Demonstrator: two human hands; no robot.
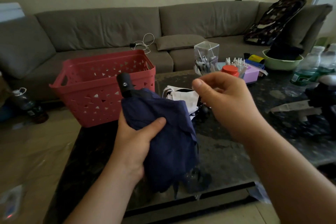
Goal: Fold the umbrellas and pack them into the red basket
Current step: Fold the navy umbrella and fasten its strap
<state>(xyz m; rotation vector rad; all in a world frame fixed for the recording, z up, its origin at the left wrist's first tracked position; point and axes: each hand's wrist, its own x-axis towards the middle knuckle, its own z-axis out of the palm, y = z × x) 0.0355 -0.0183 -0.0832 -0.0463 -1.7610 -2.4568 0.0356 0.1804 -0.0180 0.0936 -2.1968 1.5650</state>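
Left hand (138, 142) grips the blue umbrella (163, 132); right hand (223, 100) hangs loosely curled, holding nothing; the red basket (87, 100) sits behind the left hand

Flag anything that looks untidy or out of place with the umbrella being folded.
The navy umbrella gripped in the left hand isn't neatly wrapped: its canopy hangs in loose, bunched folds. The red basket shows nothing inside from this angle.
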